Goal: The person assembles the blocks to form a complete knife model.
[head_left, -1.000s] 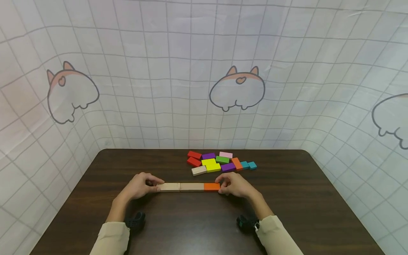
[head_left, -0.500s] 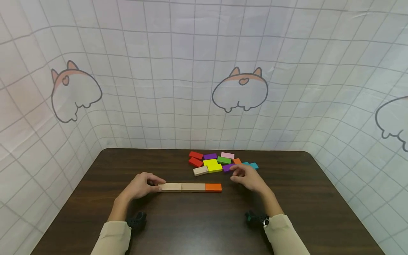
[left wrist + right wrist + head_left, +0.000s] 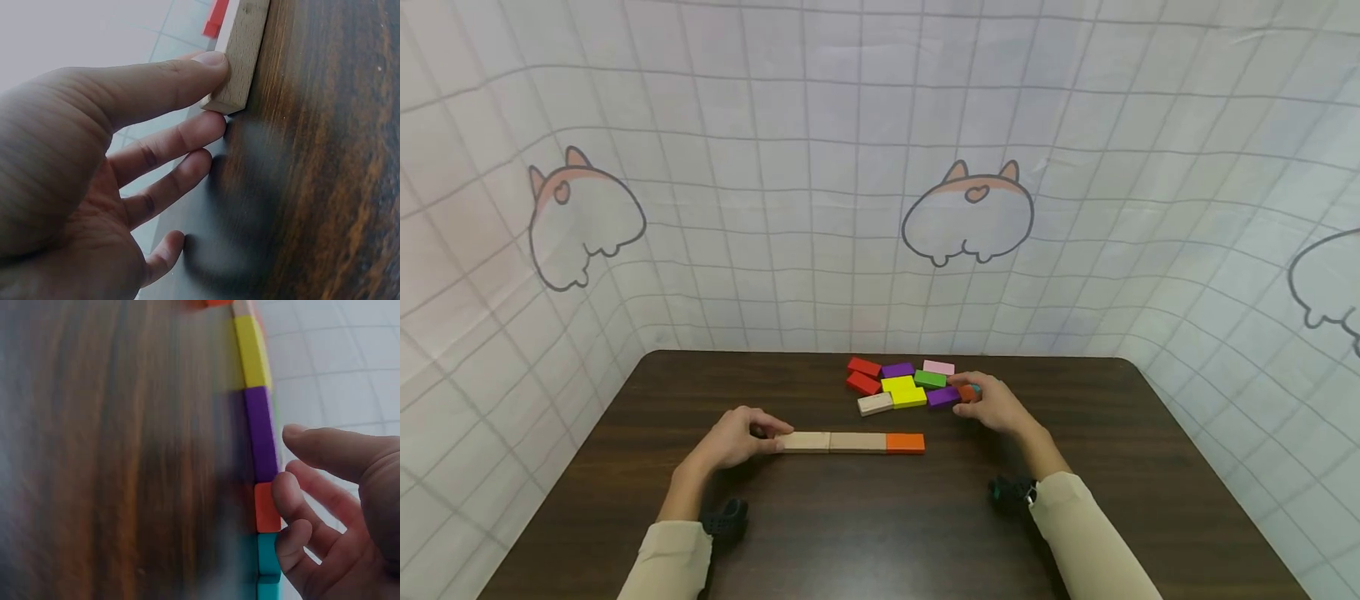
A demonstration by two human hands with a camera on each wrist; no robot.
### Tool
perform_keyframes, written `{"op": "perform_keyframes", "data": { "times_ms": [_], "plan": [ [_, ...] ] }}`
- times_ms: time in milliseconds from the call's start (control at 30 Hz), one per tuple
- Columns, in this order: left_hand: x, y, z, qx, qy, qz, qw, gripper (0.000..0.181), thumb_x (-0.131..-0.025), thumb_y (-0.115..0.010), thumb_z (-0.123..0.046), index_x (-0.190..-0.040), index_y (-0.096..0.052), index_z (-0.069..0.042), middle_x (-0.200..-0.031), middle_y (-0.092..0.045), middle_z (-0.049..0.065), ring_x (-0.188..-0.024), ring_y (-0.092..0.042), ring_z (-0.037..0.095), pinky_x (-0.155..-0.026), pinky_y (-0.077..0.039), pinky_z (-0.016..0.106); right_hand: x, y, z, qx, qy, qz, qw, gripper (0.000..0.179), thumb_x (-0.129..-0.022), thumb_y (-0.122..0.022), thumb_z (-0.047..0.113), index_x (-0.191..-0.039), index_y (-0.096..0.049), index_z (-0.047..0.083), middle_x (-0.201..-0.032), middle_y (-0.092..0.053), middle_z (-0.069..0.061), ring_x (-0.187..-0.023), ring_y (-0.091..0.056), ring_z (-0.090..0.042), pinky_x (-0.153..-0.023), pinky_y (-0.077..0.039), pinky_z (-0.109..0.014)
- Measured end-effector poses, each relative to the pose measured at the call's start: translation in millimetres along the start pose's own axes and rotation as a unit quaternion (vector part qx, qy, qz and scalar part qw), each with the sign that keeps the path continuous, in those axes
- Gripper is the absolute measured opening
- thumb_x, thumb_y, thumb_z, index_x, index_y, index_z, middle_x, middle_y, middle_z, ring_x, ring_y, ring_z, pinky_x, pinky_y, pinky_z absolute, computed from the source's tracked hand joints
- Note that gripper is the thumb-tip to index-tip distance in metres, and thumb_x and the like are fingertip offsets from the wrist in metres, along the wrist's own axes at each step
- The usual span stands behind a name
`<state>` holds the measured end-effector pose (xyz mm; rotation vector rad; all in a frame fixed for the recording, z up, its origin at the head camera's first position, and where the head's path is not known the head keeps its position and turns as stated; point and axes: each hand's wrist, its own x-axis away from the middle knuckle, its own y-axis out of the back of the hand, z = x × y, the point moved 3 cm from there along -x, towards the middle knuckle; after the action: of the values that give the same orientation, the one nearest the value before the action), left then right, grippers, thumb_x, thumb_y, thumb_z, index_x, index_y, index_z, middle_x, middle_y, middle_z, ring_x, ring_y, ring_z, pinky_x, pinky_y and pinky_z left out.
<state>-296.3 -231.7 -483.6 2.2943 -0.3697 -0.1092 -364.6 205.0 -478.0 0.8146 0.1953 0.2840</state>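
Two plain wooden blocks and an orange block (image 3: pixel 906 443) lie end to end in a straight row on the dark table. My left hand (image 3: pixel 741 437) pinches the row's left end, a plain wooden block (image 3: pixel 808 442), with the thumb on its near side. My right hand (image 3: pixel 996 406) reaches over the right end of the loose cluster, partly covering an upright-lying orange block (image 3: pixel 967 393) and the teal blocks (image 3: pixel 269 553). In the right wrist view its thumb hovers beside a purple block (image 3: pixel 261 434), with the fingers loosely bent near the orange block.
Behind the row, the cluster also has red blocks (image 3: pixel 864 383), yellow blocks (image 3: pixel 910 397), a green block (image 3: pixel 930 380), a pink block (image 3: pixel 938 367) and another plain wooden block (image 3: pixel 875 405). A white gridded cloth (image 3: pixel 775 208) hangs behind the table (image 3: pixel 865 525).
My right hand has left the orange block at the row's right end and moved back and right to the loose cluster. The left hand stays at the row's left end.
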Motion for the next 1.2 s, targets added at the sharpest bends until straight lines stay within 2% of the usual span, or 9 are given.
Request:
{"op": "perform_keyframes", "data": {
  "times_ms": [67, 167, 400, 633, 867, 1200],
  "plan": [
    [-0.7, -0.5, -0.1, 0.0, -0.003, -0.002, 1.0, 0.019, -0.09, -0.08, -0.02, -0.109, -0.081, -0.019, -0.088, -0.068, -0.002, -0.08, -0.053, 0.017, -0.069, -0.045, 0.031, -4.9, 1, 0, 0.015, 0.005, 0.009, 0.9998, 0.05, -0.09, -0.078, 0.011, -0.138, -0.064, 0.01, -0.138, -0.064, -0.015, -0.124, -0.056, -0.038, -0.108, -0.043, -0.058],
    [-1.5, -1.2, 0.5, -0.001, -0.003, -0.001, 1.0, 0.019, -0.09, -0.08, -0.02, -0.109, -0.081, -0.02, -0.089, -0.069, -0.002, -0.08, -0.053, 0.017, -0.07, -0.046, 0.031, -10.9, 3, -1, 0.033, 0.006, 0.022, 0.9992, 0.05, -0.089, -0.078, 0.01, -0.138, -0.064, 0.01, -0.138, -0.063, -0.016, -0.129, -0.053, -0.04, -0.111, -0.038, -0.062],
    [-1.2, -1.3, 1.1, 0.002, 0.0, 0.001, 1.0, 0.019, -0.09, -0.08, -0.019, -0.109, -0.081, -0.019, -0.088, -0.067, -0.001, -0.081, -0.053, 0.017, -0.07, -0.045, 0.032, -22.7, 2, -1, 0.076, 0.022, 0.047, 0.9958, 0.051, -0.085, -0.081, 0.004, -0.134, -0.066, 0.01, -0.127, -0.066, -0.014, -0.114, -0.056, -0.034, -0.107, -0.044, -0.059],
    [-0.8, -1.6, 1.5, 0.005, 0.002, -0.002, 1.0, 0.019, -0.09, -0.08, -0.018, -0.108, -0.081, -0.019, -0.089, -0.068, -0.002, -0.08, -0.053, 0.017, -0.07, -0.045, 0.031, -28.9, -2, -1, 0.088, 0.021, 0.079, 0.9927, 0.057, -0.084, -0.083, 0.005, -0.137, -0.064, 0.011, -0.104, -0.066, -0.005, -0.097, -0.052, -0.025, -0.089, -0.047, -0.044],
    [0.2, -2.4, 1.0, 0.007, 0.005, -0.003, 1.0, 0.019, -0.09, -0.079, -0.017, -0.108, -0.082, -0.019, -0.089, -0.068, -0.002, -0.08, -0.053, 0.017, -0.069, -0.045, 0.031, -23.5, -1, -1, 0.083, 0.035, 0.093, 0.9915, 0.051, -0.086, -0.082, 0.01, -0.134, -0.066, 0.012, -0.101, -0.064, -0.003, -0.091, -0.051, -0.022, -0.078, -0.042, -0.035],
    [-0.5, -1.8, 0.7, 0.008, 0.003, -0.003, 1.0, 0.019, -0.089, -0.081, -0.017, -0.107, -0.082, -0.019, -0.091, -0.07, -0.002, -0.08, -0.054, 0.017, -0.07, -0.046, 0.031, -1.5, 9, 6, 0.04, 0.038, 0.116, 0.9917, 0.048, -0.089, -0.079, 0.011, -0.136, -0.067, 0.014, -0.104, -0.06, -0.007, -0.079, -0.054, -0.017, -0.07, -0.048, -0.031]
  ]
}}
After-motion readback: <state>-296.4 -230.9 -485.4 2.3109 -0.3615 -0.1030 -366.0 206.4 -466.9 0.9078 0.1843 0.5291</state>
